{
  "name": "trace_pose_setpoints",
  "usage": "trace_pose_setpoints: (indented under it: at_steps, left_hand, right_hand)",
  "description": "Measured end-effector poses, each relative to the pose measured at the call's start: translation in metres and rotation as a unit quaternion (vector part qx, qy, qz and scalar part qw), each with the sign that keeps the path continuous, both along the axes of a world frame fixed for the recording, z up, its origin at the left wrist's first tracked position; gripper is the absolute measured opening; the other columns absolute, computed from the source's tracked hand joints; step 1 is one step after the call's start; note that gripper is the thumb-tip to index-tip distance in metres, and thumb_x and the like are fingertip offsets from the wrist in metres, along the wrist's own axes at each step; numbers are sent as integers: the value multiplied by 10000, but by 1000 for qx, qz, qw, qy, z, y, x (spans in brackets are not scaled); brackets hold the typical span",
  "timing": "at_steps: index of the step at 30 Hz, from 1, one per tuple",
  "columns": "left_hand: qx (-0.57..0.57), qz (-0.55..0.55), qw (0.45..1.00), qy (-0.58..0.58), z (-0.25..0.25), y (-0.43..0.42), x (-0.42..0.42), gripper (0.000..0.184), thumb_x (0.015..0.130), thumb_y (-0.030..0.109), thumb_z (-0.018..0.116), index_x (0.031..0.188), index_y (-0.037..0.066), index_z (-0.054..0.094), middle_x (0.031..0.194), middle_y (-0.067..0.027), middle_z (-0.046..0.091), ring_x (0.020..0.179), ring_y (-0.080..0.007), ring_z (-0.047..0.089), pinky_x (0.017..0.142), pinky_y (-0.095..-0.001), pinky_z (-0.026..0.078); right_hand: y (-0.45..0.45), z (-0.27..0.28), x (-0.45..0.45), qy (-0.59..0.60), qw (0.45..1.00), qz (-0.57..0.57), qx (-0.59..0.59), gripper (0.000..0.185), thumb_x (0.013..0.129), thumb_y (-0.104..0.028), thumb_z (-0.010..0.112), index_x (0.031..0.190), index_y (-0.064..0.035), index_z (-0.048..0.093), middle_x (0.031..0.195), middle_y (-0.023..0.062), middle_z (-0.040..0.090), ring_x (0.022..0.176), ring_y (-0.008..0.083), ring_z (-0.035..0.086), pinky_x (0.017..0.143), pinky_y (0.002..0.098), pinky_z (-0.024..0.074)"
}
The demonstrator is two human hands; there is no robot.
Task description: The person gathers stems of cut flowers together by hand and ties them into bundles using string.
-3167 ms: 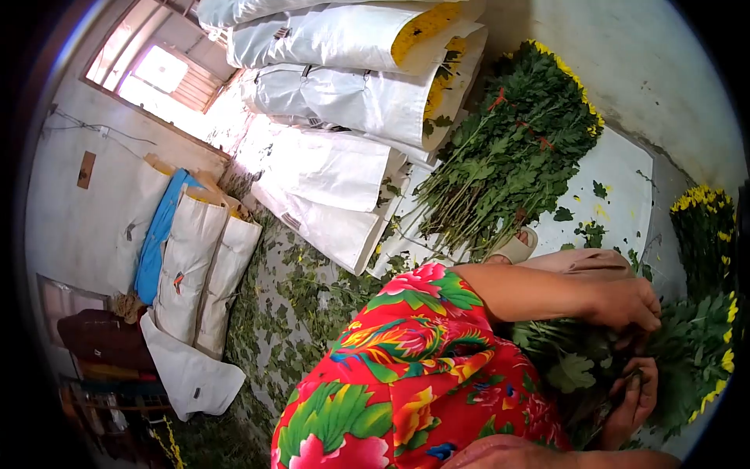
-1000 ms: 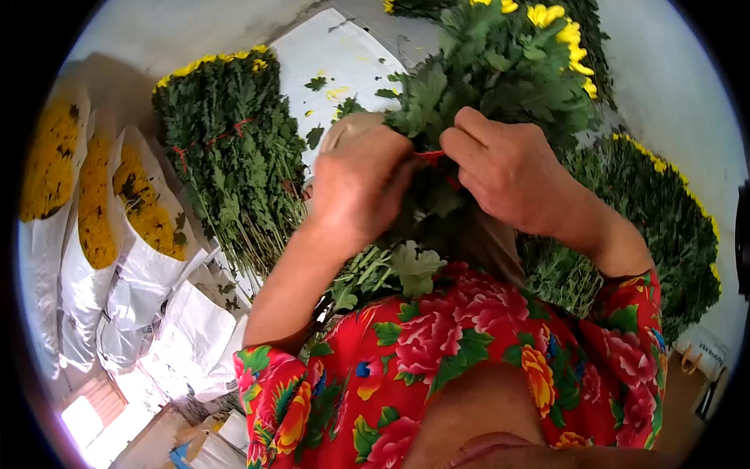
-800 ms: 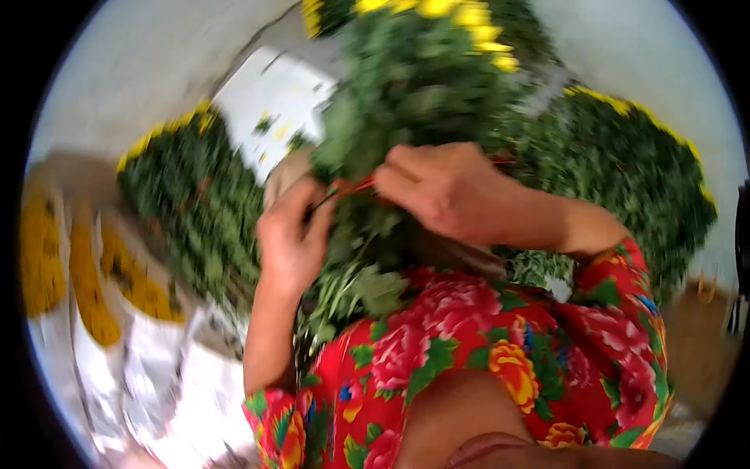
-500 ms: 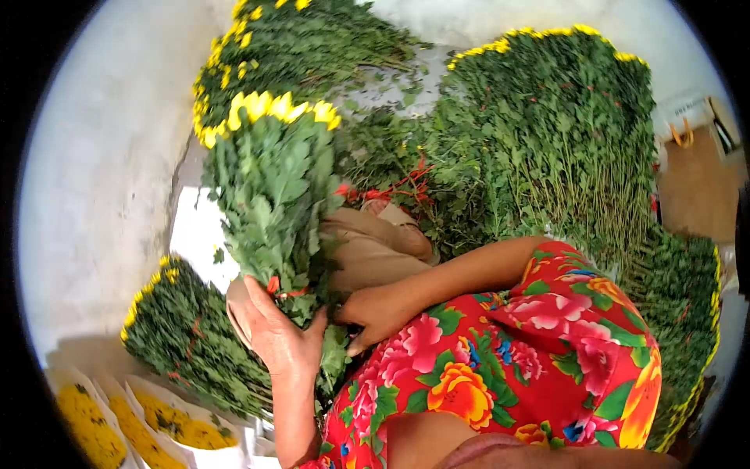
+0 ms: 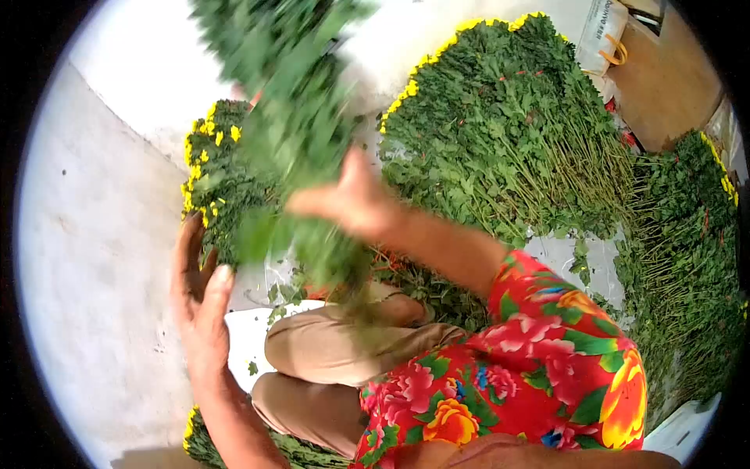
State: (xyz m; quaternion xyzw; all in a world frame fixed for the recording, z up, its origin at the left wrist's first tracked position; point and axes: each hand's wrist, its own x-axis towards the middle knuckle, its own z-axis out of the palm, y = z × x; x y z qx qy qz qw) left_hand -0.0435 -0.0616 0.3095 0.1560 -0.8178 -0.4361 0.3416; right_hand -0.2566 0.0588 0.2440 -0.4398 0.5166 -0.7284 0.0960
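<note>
A bunch of leafy green stems point(image 5: 301, 133), blurred by motion, slants from the top edge down toward my lap. My right hand point(image 5: 348, 195) is against its right side, thumb and fingers spread; whether it bears any weight is unclear. My left hand point(image 5: 201, 301) is open left of the bunch, apart from it, with nothing in its fingers. Behind the bunch is a pile of yellow-flowered stems point(image 5: 226, 176). Only a little red shows at the bunch's upper left, perhaps a tie.
A large fan-shaped pile of yellow-flowered bunches point(image 5: 508, 125) lies beyond my right arm, and another pile point(image 5: 680, 258) stands at the right. My bent knees point(image 5: 328, 344) are below. A pale wall point(image 5: 117, 234) rises at the left; a brown board point(image 5: 668, 78) is at upper right.
The bunch has moved up and away from my lap. My left hand has come off it; my right hand has risen beside it. The view has turned further right.
</note>
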Motion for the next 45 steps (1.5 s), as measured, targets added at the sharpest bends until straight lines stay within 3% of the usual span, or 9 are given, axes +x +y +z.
trace_pose_setpoints:
  at_steps: [3, 7, 13, 14, 16, 20, 30, 37, 45]
  left_hand:
    - [21, 49, 999, 2, -19, -38, 47, 665, 893, 301, 607, 1437, -18, 397, 1482, -181, 405, 1370, -323, 393, 1080, -450, 377]
    - [155, 272, 949, -31, -93, -122, 186, 504, 943, 223, 579, 1371, -18, 464, 1390, -132, 493, 1211, -288, 547, 969, -394, 473]
    - [271, 430, 857, -83, -122, -184, 284, 495, 900, 370, 643, 1284, 74, 538, 1220, -97, 581, 1110, -271, 595, 912, -375, 455]
    - [279, 414, 863, -79, -125, -194, 286, 487, 898, 358, 644, 1275, 67, 543, 1206, -97, 587, 1083, -268, 608, 892, -368, 466]
    - [278, 388, 876, -72, -123, -186, 261, 439, 898, 292, 640, 1244, 36, 556, 1168, -99, 596, 1008, -267, 636, 838, -352, 494]
    - [239, 327, 896, -181, -123, -129, 223, 399, 902, 210, 629, 1232, 0, 550, 1169, -112, 584, 1003, -248, 630, 775, -340, 504]
    - [219, 271, 898, -269, -64, -106, 259, 360, 850, 235, 648, 1114, -9, 624, 980, -62, 642, 884, -146, 589, 743, -290, 485]
    - [136, 79, 895, -418, -165, -114, 296, 489, 827, 119, 728, 1262, -17, 551, 1212, -171, 610, 1127, -280, 593, 932, -390, 501]
    - [171, 19, 815, -554, -156, -200, 288, 597, 818, 214, 736, 1331, 16, 506, 1282, -243, 558, 1193, -411, 538, 979, -447, 460]
  right_hand:
    - [45, 49, -99, 82, 911, -299, 272, 1083, 772, -359, 798, 1460, 138, 125, 1303, 342, 501, 1121, 318, 625, 1019, 400, 480]
    - [154, 20, -228, 220, 843, -446, 202, 682, 758, -223, 812, 1289, 66, 495, 1206, 232, 618, 1071, 272, 637, 941, 382, 502]
    - [272, -2, -439, 289, 625, -611, 391, 895, 771, -582, 729, 1315, 74, 455, 1105, 314, 621, 1022, 389, 638, 875, 457, 500]
    - [257, -6, -435, 239, 496, -733, 400, 994, 752, -686, 684, 1347, 66, 426, 1165, 364, 571, 1078, 413, 604, 905, 481, 482]
    - [204, 6, -403, 231, 655, -603, 393, 913, 826, -667, 593, 1379, 38, 415, 1321, 303, 508, 1180, 381, 554, 991, 501, 435]
    - [93, -83, -317, 319, 733, -353, 486, 468, 927, -415, 514, 1185, -33, 591, 1178, 169, 614, 1052, 327, 602, 913, 503, 470]
    - [-88, -176, -99, 556, 529, 140, 625, 629, 925, -363, 641, 1436, -77, 410, 1332, 140, 491, 1206, 337, 471, 1043, 480, 377]
    - [-214, -181, -25, 646, 471, 127, 587, 907, 816, -442, 744, 1486, -53, 274, 1280, 168, 510, 1171, 352, 509, 965, 457, 460]
    - [-414, -274, -125, 465, 598, -5, 653, 970, 731, -584, 760, 1342, 48, 349, 1291, 254, 497, 1187, 410, 498, 949, 486, 474]
